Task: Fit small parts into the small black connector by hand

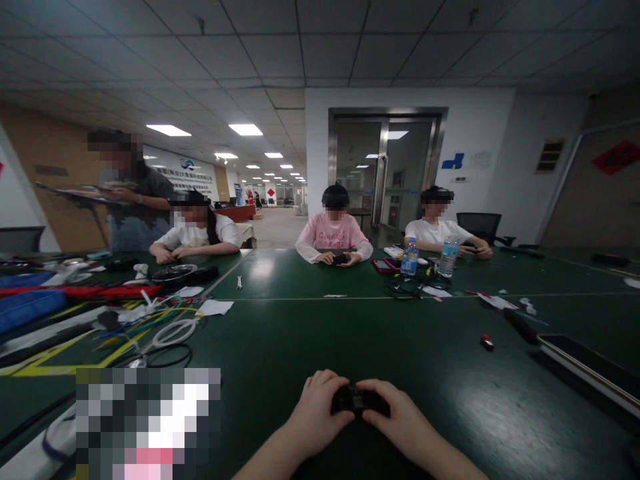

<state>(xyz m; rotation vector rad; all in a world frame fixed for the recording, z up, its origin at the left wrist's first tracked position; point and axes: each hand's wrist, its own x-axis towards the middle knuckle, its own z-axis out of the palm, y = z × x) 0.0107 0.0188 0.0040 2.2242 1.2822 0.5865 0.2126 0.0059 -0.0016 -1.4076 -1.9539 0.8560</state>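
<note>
Low in the middle of the head view, both hands hold a small black device [358, 400] just over the dark green table [280, 353]. My left hand [319, 408] grips its left end, thumb at the near side and fingers curled over the far side. Around the right end, my right hand [396, 415] is closed in the same way. Much of the device lies behind the fingers; its outline resembles a game controller, but its exact kind is unclear.
Cables [174, 332] and a blue tray [30, 308] crowd the left. A small red object [487, 343] and a flat dark device with a light edge [595, 373] lie right. Water bottles [410, 259] stand farther back. Three people sit across the table; another stands at left.
</note>
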